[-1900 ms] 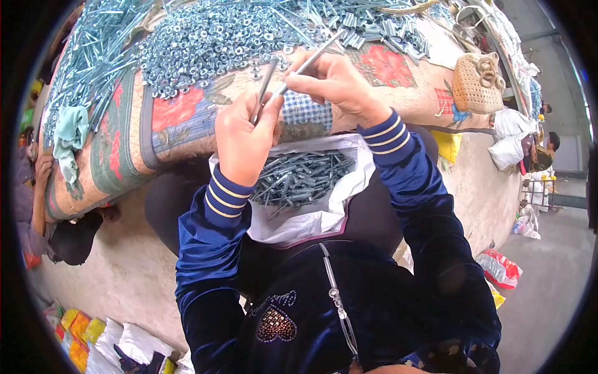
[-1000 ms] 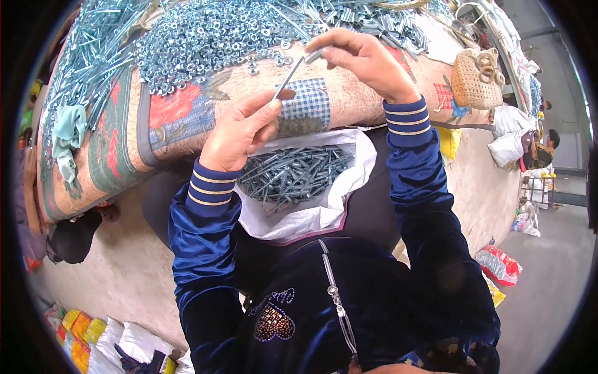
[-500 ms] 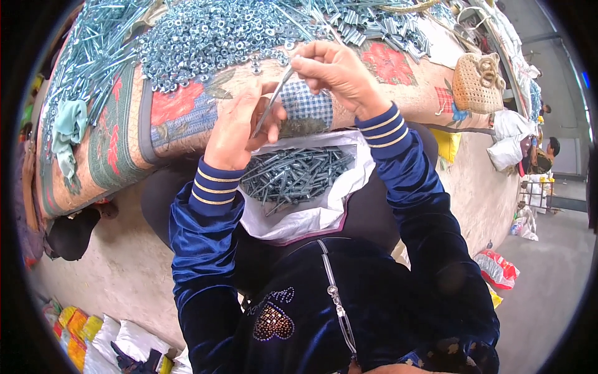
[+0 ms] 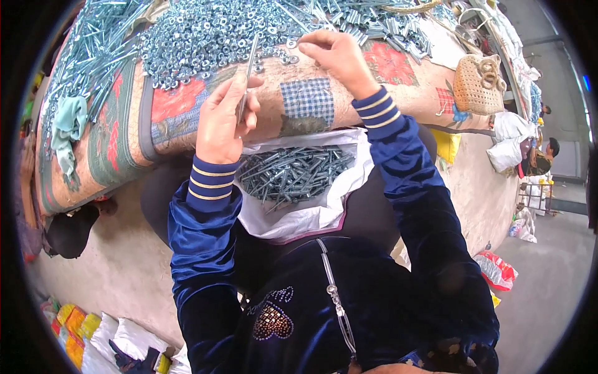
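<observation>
From my head, the fisheye camera looks steeply down, close above my velvet jacket [image 4: 386,299], facing across the near edge of the quilt-covered table [image 4: 308,103].

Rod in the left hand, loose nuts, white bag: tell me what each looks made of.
Rod: metal, probably steel, smooth with a grey sheen. Nuts: metal too, perhaps plated, by their bluish-silver glints. Bag: likely plastic, fairly matte, by its stiff creases.

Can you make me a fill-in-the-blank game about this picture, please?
1. The person's ____ hand holds a thin metal rod.
2. The open sack on the lap is coloured ____.
3. The checked patch mixes white with ____.
4. The woven bag is to the ____ of the nuts.

Missing words: left; white; blue; right.
</observation>
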`<control>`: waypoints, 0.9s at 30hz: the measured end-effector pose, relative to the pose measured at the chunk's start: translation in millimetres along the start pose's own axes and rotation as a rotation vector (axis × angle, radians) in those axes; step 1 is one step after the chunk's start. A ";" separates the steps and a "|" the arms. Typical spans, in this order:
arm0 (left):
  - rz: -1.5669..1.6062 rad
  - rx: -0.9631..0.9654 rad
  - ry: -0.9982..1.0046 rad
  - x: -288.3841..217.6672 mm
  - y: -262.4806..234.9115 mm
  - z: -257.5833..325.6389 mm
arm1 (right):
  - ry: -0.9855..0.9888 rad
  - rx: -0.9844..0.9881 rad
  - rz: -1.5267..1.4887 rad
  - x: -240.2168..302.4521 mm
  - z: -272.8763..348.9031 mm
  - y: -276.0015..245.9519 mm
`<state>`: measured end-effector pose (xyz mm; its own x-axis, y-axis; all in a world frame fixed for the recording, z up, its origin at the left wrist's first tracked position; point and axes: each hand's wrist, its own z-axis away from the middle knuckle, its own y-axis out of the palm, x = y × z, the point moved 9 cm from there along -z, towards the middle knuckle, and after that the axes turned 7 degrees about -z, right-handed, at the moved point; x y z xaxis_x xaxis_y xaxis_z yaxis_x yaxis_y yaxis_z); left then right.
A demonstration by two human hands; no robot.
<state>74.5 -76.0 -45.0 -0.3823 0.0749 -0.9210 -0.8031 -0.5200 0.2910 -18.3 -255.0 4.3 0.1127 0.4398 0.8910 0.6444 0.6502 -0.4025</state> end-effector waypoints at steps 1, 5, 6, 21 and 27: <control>0.081 -0.004 0.001 1.7 -1.8 -1.7 | -0.002 0.000 0.000 -4.0 1.4 3.5; 0.242 -0.003 0.030 2.4 -7.7 -5.5 | -0.244 -0.094 0.602 14.9 11.1 19.7; 0.292 0.003 0.049 0.5 -8.6 -6.1 | -0.229 -0.108 0.587 15.9 9.0 17.9; 0.293 0.052 0.024 -1.3 -4.5 -3.9 | -0.376 -0.009 0.615 15.9 -3.8 25.6; 0.170 0.106 -0.066 6.7 7.1 -1.5 | 0.052 0.035 -0.230 -9.8 -11.9 -1.5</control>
<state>67.0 -80.5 -49.4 -0.5427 0.0517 -0.8383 -0.7668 -0.4380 0.4694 -11.3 -267.6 -1.4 0.0055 0.2462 0.9692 0.6312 0.7509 -0.1943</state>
